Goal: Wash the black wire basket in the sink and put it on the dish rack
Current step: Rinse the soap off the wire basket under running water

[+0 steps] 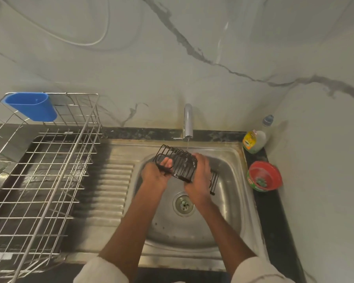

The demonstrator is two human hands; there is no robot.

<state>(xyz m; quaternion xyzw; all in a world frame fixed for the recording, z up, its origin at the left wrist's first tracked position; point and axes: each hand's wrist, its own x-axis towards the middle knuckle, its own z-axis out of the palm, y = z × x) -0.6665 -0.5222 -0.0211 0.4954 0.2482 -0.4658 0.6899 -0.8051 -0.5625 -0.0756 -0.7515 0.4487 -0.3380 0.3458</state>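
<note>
A black wire basket (177, 160) is held tilted over the steel sink (229, 211), under a thin stream of water from the tap (188, 121). My left hand (154, 173) grips its left end, fingers poking through the wires. My right hand (199, 180) wraps over its right side, and foam shows on the wires beside the fingers. Another black wire piece (214, 183) sticks out behind my right hand. The metal dish rack (49, 180) stands to the left on the counter.
A blue plastic cup (32, 106) hangs on the rack's back left corner. A ribbed drainboard (110, 188) lies between rack and basin. On the right counter stand a dish soap bottle (253, 140) and a red tub (264, 176) with a scrubber. The marble wall rises behind.
</note>
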